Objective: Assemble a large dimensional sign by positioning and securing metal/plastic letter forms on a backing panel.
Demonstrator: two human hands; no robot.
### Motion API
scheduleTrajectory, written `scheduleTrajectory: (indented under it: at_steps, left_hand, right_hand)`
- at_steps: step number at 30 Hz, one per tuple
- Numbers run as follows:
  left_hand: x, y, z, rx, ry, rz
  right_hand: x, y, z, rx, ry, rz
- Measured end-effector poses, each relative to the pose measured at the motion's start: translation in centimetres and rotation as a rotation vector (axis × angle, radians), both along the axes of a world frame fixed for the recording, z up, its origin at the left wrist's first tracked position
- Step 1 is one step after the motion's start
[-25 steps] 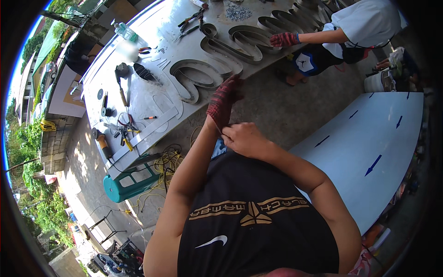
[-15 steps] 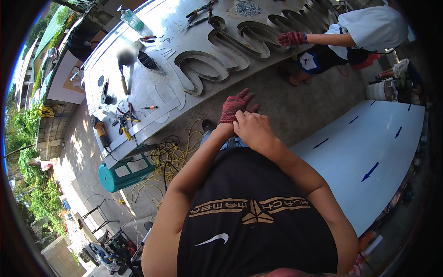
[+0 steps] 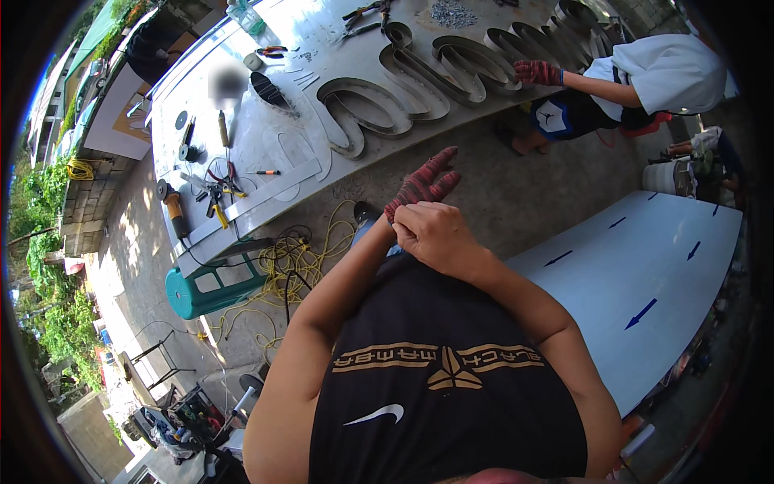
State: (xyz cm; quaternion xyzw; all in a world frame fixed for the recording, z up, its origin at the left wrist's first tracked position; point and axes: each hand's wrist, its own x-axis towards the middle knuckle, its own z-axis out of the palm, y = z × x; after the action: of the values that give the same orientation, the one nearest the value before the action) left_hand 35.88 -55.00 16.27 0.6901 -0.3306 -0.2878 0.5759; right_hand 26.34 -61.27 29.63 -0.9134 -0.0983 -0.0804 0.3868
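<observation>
My left hand [image 3: 434, 174] is held out in front of my body, its fingers stretched. It wears a knitted glove [image 3: 409, 190] in red and black. Bare and closed, my right hand [image 3: 436, 235] grips the glove's cuff at the left wrist. Both hands are in the air, off the near edge of the metal-topped table [image 3: 282, 211]. Beyond them, on that table, stand curved metal strips shaped like script letters [image 3: 351, 145].
Pliers [image 3: 216, 211], an angle grinder [image 3: 172, 211] and other tools lie at the table's left. Beneath are a green stool [image 3: 184, 292] and tangled yellow cord [image 3: 282, 270]. A co-worker's gloved hand [image 3: 538, 73] touches the letters. At right lies a pale panel [image 3: 597, 282] with dark arrows.
My right fingers have closed more tightly at the glove's cuff. The left hand's fingers have come closer together and tilted. The whole view has shifted slightly; the co-worker's hand stays at the letters.
</observation>
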Motion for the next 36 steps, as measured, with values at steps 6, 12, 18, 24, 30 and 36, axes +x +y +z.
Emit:
scheduleTrajectory:
  at_steps: [6, 12, 18, 24, 30, 36]
  left_hand:
    - [0.7, 2.3, 8.8, -0.900, 1.249, -0.110]
    - [0.3, 2.7, 11.5, -0.942, 1.211, -0.250]
    - [0.2, 2.6, 11.1, -0.897, 1.153, -0.317]
    - [0.4, 2.7, 11.6, -0.878, 1.116, -0.362]
    - [1.1, 3.8, 10.7, -0.724, 0.990, -0.315]
    - [2.8, 5.5, 11.1, -0.675, 0.879, -0.146]
  right_hand:
    - [-0.2, -6.9, 1.9, 0.235, -0.160, -0.547]
    - [0.8, -10.1, -5.0, 1.035, 0.310, -0.183]
    - [0.5, -8.7, -5.1, 1.260, 0.265, -0.083]
    - [0.4, -9.0, -4.8, 1.133, 0.177, -0.069]
    - [0.4, -8.4, -5.5, 0.923, 0.177, -0.235]
    - [0.1, -9.7, -4.5, 1.005, 0.202, -0.227]
